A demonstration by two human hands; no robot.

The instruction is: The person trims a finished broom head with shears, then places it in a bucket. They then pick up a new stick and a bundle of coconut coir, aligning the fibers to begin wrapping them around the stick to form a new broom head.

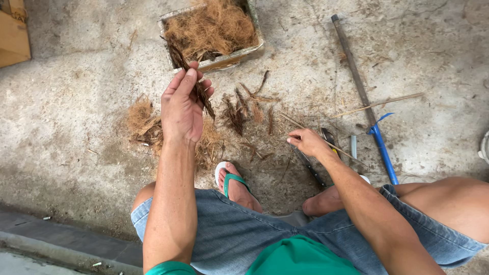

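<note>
The left hand (182,104) is raised over the concrete floor (76,102), fingers closed around a bunch of dark fibre strips (191,76) that stick up past the fingertips and hang down beside the palm. Just beyond it sits a shallow box (224,60) filled with tan coir. The right hand (307,141) is low near the floor, fingers curled on a thin stick (326,141) that lies slanting across the ground; whether it grips firmly or only pinches it, I cannot tell. Loose husk scraps (239,109) lie between the hands, and a tan fibre heap (145,125) lies under the left wrist. A long rod with a blue end (379,140) lies to the right. A foot in a green sandal (233,182) rests below.
</note>
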